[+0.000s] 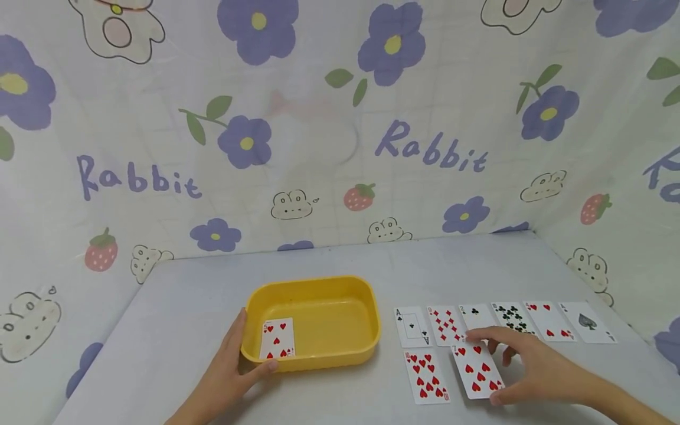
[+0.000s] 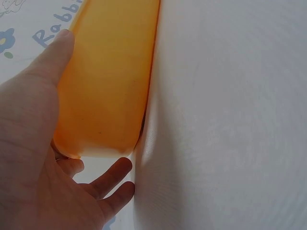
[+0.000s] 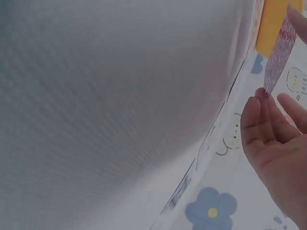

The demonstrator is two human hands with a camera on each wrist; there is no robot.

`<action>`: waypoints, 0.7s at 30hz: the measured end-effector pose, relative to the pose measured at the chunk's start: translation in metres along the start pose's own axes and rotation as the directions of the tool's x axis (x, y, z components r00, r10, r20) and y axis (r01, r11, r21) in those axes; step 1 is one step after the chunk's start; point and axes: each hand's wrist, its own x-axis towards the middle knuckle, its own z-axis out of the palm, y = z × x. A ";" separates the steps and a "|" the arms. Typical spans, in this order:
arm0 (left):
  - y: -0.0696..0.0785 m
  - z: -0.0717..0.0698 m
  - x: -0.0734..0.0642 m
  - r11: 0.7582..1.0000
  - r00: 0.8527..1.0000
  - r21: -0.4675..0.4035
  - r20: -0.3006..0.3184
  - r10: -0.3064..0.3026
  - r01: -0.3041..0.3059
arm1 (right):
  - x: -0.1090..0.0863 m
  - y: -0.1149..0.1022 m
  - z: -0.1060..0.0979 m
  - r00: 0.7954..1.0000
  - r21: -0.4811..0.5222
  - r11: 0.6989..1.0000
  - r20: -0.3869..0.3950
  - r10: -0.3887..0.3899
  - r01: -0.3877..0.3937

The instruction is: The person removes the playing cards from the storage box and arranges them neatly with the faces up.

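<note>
On the left, a yellow plastic tray (image 1: pixel 340 354) stands on the table, with a five of hearts (image 1: pixel 277 337) face up in its front left part. My left hand (image 1: pixel 225 372) holds the tray's front left corner, thumb at the front wall and fingers around the end; the left wrist view shows the thumb along the orange-looking wall (image 2: pixel 105 81). To the right, my right hand (image 1: pixel 536 366) pinches a seven of hearts (image 1: pixel 480 370) between thumb and fingers at opposite edges. The right wrist view shows this playing card (image 3: pixel 279 62) from its patterned reddish back.
Behind the seven lies a row of face-up cards, from an ace of clubs (image 1: pixel 411 327) and nine of diamonds (image 1: pixel 445 324) to an ace of spades (image 1: pixel 587 323). A ten of hearts (image 1: pixel 427 378) lies in front. A printed curtain (image 1: pixel 319 147) hangs behind the table.
</note>
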 end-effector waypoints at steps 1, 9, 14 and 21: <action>0.000 0.000 0.000 1.000 1.000 -0.004 0.001 -0.001 0.001 | 0.000 0.000 0.001 1.000 -0.004 1.000 0.003 0.000 0.000; -0.001 0.000 0.001 1.000 1.000 0.004 -0.002 0.004 -0.004 | 0.003 0.001 0.007 1.000 -0.032 0.999 0.019 0.007 -0.006; 0.000 0.000 0.000 1.000 1.000 0.003 0.001 0.001 -0.001 | 0.006 0.000 0.009 0.999 -0.054 0.998 0.025 0.024 -0.023; 0.000 -0.001 0.000 1.000 1.000 0.001 0.000 0.003 -0.003 | 0.009 -0.003 0.011 0.999 -0.071 0.997 0.032 0.037 -0.035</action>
